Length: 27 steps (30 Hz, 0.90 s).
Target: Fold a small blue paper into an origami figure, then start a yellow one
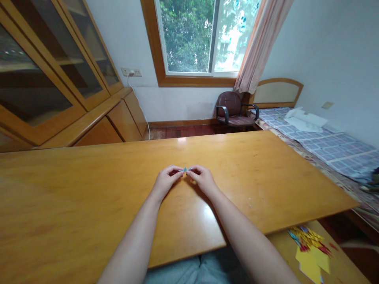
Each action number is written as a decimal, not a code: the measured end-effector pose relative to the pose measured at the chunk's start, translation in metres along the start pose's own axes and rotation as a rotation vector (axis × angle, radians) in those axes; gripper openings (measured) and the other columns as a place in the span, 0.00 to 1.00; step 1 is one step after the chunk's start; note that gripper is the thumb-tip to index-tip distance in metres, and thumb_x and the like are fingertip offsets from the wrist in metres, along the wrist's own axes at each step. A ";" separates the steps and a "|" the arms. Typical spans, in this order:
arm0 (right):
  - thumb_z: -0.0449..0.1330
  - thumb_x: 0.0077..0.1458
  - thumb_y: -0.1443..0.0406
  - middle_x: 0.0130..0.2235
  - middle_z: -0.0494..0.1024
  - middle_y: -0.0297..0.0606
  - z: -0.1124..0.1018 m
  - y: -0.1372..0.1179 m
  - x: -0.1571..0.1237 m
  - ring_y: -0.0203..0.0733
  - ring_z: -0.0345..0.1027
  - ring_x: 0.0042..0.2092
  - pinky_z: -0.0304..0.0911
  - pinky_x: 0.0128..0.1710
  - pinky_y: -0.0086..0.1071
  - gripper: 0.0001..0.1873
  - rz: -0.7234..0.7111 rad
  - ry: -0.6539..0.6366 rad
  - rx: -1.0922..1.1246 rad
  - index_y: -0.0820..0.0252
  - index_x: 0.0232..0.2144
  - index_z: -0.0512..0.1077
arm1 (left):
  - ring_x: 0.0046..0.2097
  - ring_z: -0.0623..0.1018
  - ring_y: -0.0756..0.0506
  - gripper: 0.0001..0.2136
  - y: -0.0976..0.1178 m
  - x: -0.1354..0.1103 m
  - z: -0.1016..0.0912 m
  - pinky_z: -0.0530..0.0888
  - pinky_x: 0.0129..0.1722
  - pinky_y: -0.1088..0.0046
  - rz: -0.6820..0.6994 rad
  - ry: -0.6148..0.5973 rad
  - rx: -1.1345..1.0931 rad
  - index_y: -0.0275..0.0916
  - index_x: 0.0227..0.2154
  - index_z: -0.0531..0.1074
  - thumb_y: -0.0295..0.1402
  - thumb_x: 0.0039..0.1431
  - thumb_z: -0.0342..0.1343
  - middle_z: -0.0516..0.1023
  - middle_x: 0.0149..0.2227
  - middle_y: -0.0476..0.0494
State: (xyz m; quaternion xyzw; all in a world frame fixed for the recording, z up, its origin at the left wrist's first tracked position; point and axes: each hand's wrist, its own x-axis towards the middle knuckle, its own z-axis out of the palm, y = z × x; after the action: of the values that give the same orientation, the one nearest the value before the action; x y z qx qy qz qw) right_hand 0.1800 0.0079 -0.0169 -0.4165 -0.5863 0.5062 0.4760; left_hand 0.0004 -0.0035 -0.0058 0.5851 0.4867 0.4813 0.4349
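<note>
My left hand and my right hand meet over the middle of a wooden table. Their fingertips pinch a tiny blue piece of paper between them, just above the tabletop. Both hands have their fingers curled in; most of the paper is hidden behind the fingertips.
A lower stool or side table at the bottom right carries a pile of coloured paper pieces. A bed runs along the right wall, a dark chair stands under the window, and glass-door wooden cabinets line the left.
</note>
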 end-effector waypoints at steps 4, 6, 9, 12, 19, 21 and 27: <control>0.65 0.50 0.57 0.28 0.77 0.35 0.000 0.002 0.000 0.39 0.67 0.31 0.61 0.32 0.30 0.10 -0.043 0.000 -0.060 0.58 0.29 0.77 | 0.34 0.76 0.46 0.11 -0.001 0.000 0.000 0.71 0.37 0.72 0.010 0.004 0.019 0.38 0.28 0.78 0.42 0.50 0.65 0.79 0.29 0.45; 0.64 0.51 0.57 0.28 0.77 0.35 0.000 0.002 0.000 0.40 0.68 0.31 0.62 0.33 0.31 0.10 -0.068 0.011 -0.102 0.58 0.29 0.77 | 0.33 0.75 0.46 0.12 0.001 0.000 -0.001 0.71 0.36 0.72 0.015 0.013 0.024 0.38 0.25 0.77 0.42 0.49 0.65 0.78 0.28 0.45; 0.64 0.51 0.57 0.28 0.77 0.35 0.000 0.001 0.000 0.40 0.68 0.32 0.62 0.34 0.31 0.10 -0.077 0.016 -0.124 0.58 0.29 0.77 | 0.32 0.75 0.46 0.13 0.003 -0.001 -0.001 0.71 0.35 0.71 0.020 0.029 0.033 0.37 0.23 0.75 0.43 0.47 0.65 0.77 0.27 0.46; 0.65 0.49 0.56 0.29 0.77 0.35 0.000 -0.002 -0.001 0.40 0.68 0.31 0.63 0.33 0.31 0.12 -0.040 -0.004 -0.067 0.59 0.29 0.77 | 0.31 0.74 0.46 0.13 0.004 -0.001 -0.001 0.70 0.34 0.72 0.022 0.032 0.025 0.37 0.22 0.75 0.43 0.46 0.65 0.76 0.26 0.46; 0.66 0.49 0.56 0.27 0.76 0.34 0.001 -0.006 -0.003 0.38 0.67 0.29 0.61 0.32 0.30 0.12 -0.005 -0.052 -0.037 0.59 0.28 0.77 | 0.28 0.70 0.49 0.11 0.005 -0.003 -0.002 0.66 0.31 0.74 0.032 0.013 0.007 0.37 0.20 0.74 0.40 0.45 0.65 0.72 0.23 0.48; 0.66 0.50 0.57 0.27 0.77 0.34 0.001 -0.005 -0.004 0.39 0.67 0.30 0.60 0.32 0.31 0.11 -0.040 -0.045 -0.082 0.59 0.29 0.77 | 0.28 0.70 0.49 0.11 0.004 -0.003 -0.002 0.65 0.30 0.74 0.019 0.009 0.006 0.37 0.19 0.73 0.39 0.45 0.65 0.72 0.23 0.49; 0.64 0.52 0.60 0.30 0.79 0.36 0.000 -0.007 -0.005 0.41 0.69 0.33 0.61 0.36 0.32 0.07 -0.135 -0.039 -0.180 0.58 0.29 0.78 | 0.27 0.69 0.49 0.11 0.004 -0.004 -0.003 0.65 0.29 0.74 -0.038 -0.026 -0.022 0.37 0.19 0.73 0.39 0.45 0.65 0.71 0.22 0.49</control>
State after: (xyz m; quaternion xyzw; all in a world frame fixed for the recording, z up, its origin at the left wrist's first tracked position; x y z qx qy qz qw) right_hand 0.1812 0.0025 -0.0111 -0.4071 -0.6652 0.4261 0.4585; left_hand -0.0020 -0.0080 -0.0016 0.5771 0.4868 0.4707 0.4565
